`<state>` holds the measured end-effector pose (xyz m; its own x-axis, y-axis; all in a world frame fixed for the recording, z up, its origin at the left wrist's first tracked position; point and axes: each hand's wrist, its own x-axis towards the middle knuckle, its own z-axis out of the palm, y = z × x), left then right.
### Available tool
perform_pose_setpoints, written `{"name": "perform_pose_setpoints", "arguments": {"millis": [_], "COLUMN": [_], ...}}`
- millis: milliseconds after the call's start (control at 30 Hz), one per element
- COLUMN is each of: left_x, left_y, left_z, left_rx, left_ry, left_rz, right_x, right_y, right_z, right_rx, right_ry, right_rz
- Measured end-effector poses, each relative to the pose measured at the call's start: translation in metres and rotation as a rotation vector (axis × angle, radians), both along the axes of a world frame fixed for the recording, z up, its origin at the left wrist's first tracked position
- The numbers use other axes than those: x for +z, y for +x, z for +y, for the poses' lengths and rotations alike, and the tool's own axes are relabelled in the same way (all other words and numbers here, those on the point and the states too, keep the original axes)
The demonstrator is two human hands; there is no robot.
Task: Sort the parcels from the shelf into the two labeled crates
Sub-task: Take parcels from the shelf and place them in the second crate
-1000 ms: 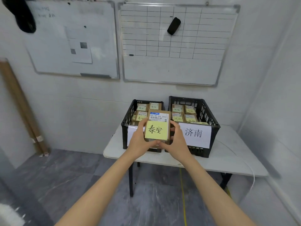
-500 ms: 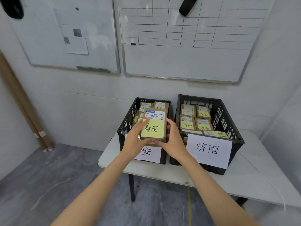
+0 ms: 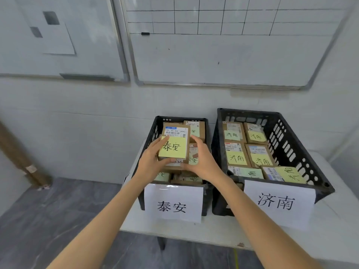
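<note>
A brown cardboard parcel (image 3: pixel 174 144) with a yellow note reading 泰安 is over the left black crate (image 3: pixel 155 131), on top of the parcels inside. My left hand (image 3: pixel 149 162) grips its left side, thumb under the near edge. My right hand (image 3: pixel 202 162) holds its right side. The left crate carries a white label 泰安 (image 3: pixel 172 204). The right black crate (image 3: pixel 291 136) carries a label 济南 (image 3: pixel 277 202) and holds several parcels with yellow 济南 notes (image 3: pixel 236 158).
Both crates stand on a small white table (image 3: pixel 223 232) against the white wall. Two whiteboards (image 3: pixel 223 55) hang above. A brown roll (image 3: pixel 21 154) leans in the left corner. Grey floor lies to the left and below.
I have stepped closer and both hands have carried the parcel forward and down, from in front of the crates to inside the left crate.
</note>
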<state>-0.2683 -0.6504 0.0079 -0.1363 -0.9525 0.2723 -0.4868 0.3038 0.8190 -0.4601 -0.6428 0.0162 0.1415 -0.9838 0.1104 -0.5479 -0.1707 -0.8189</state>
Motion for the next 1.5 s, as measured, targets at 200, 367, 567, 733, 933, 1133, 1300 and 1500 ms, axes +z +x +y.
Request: {"name": "perform_pose_setpoints", "arguments": {"millis": [200, 367, 567, 733, 933, 1133, 1300, 1500], "left_x": [-0.039, -0.069, -0.083, -0.089, -0.090, -0.081, -0.079, -0.074], "left_y": [0.020, 0.034, 0.045, 0.044, 0.047, 0.065, 0.082, 0.096], "left_z": [-0.034, -0.042, -0.041, -0.041, -0.043, -0.055, -0.070, -0.100], "left_rx": [-0.001, -0.015, 0.025, 0.051, -0.031, -0.146, -0.250, -0.487], "left_ry": [0.126, 0.215, 0.295, 0.262, 0.265, 0.284, 0.281, 0.278], "left_rz": [0.026, -0.001, -0.087, -0.169, -0.212, -0.212, -0.243, -0.245], "right_x": [-0.022, -0.034, -0.041, -0.044, -0.046, -0.047, -0.050, -0.051], "right_y": [-0.004, -0.007, -0.011, -0.014, -0.022, -0.035, -0.035, -0.017], "right_z": [-0.041, -0.065, -0.080, -0.085, -0.086, -0.085, -0.086, -0.088], "right_rx": [-0.017, -0.003, -0.011, -0.019, -0.010, -0.030, -0.050, -0.144], "right_ry": [0.134, 0.168, 0.195, 0.197, 0.196, 0.192, 0.172, 0.190], "right_rz": [0.031, 0.106, 0.111, 0.080, 0.084, 0.088, 0.112, 0.136]}}
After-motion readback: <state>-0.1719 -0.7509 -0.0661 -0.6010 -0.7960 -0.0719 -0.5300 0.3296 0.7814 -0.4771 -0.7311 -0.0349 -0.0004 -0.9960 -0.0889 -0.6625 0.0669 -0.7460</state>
